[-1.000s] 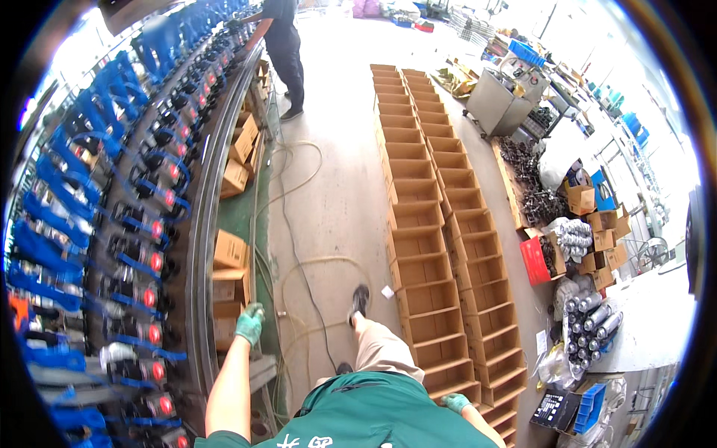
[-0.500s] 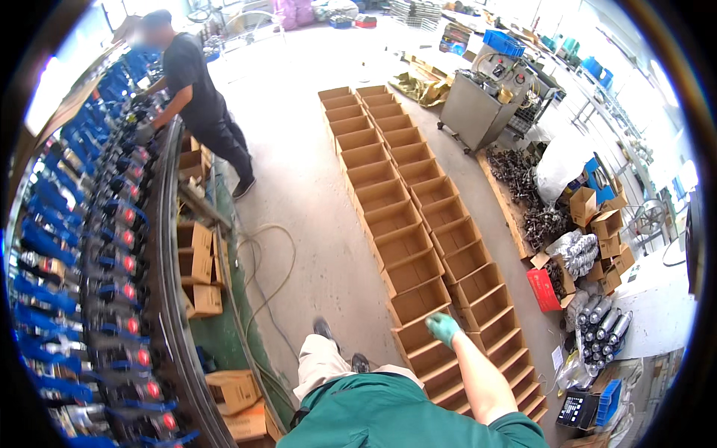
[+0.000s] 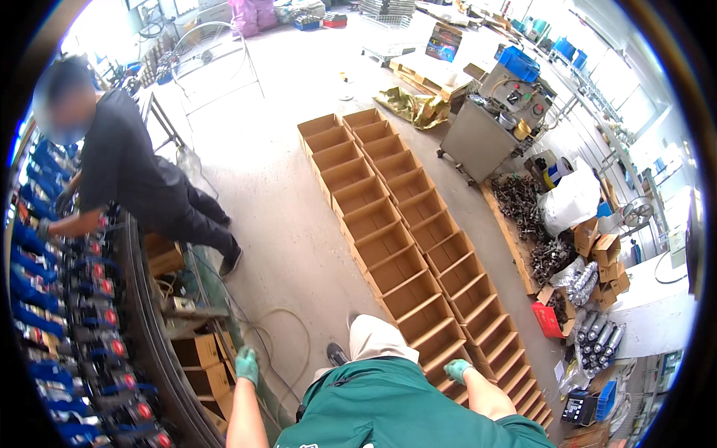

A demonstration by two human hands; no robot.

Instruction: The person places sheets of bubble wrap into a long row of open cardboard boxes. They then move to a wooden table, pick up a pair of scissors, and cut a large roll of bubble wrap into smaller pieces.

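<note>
My left hand (image 3: 247, 366), in a green glove, hangs beside the workbench with nothing visible in it, its fingers loosely extended. My right hand (image 3: 457, 369), gloved the same, is over the near part of the two long rows of open cardboard boxes (image 3: 396, 271). Its fingers look loosely apart and hold nothing that I can see. Whether it touches a box edge I cannot tell. The boxes stand side by side on the floor, and the inside of those in view looks bare.
At left a dark-edged bench (image 3: 160, 351) carries rows of blue-and-black parts (image 3: 101, 313); a co-worker (image 3: 142, 157) leans over it. A hose (image 3: 299, 336) loops on the floor. A metal cart (image 3: 478, 138), a pallet of metal parts (image 3: 515, 213) and small cartons (image 3: 609, 250) stand right.
I have moved forward along the boxes, and the co-worker appears closer, at the left. My left hand has come into view; my right hand is lower and nearer my body.
</note>
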